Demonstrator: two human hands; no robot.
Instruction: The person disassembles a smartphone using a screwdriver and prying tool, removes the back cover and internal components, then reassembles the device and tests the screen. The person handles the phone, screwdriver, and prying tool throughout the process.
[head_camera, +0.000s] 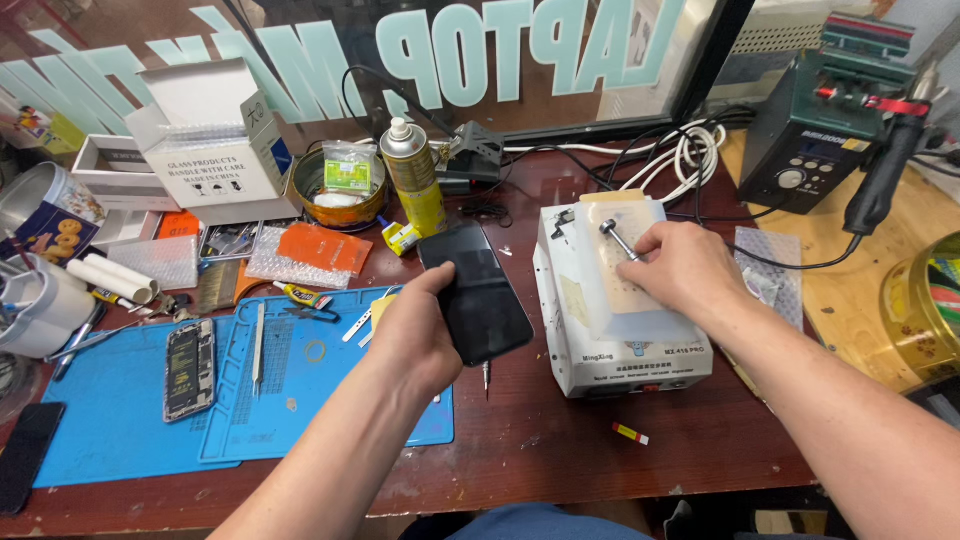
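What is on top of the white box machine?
A pale translucent sheet lies on the white box machine. The right hand rests on the sheet, holding a small metal tool. The hand covers part of the sheet, so what lies beneath it cannot be seen.

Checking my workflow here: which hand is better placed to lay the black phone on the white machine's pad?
Left, probably. The left hand already grips the black phone beside the white machine; the right hand is busy holding a metal tool there.
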